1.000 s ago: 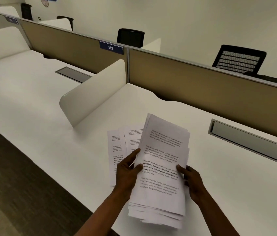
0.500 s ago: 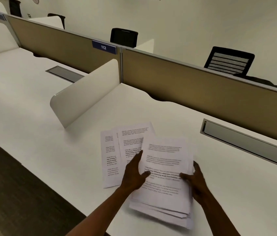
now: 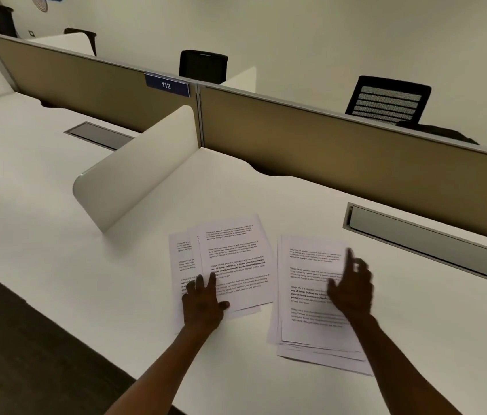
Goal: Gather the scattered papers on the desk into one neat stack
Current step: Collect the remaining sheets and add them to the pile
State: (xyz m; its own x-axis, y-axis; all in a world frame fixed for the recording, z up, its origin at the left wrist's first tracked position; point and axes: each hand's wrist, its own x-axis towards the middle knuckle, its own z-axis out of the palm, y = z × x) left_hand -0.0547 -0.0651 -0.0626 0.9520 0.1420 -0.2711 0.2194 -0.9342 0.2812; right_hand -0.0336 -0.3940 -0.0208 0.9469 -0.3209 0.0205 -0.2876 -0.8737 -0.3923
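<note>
Set down and let go: thick pile of white printed sheets (image 3: 315, 298), under blurred, seemingly open right hand (image 3: 351, 287). Beneath flat left hand (image 3: 203, 301), fanned loose white pages (image 3: 233, 259) await merging; two piles yet.

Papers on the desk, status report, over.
Left hand flat on loose sheets. Right hand open, blurred, over main stack. Two piles, apart. Nothing in the way.

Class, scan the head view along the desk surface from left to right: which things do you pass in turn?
White divider panel → loose sheets under the left hand → larger paper stack under the right hand → grey cable tray.
</note>
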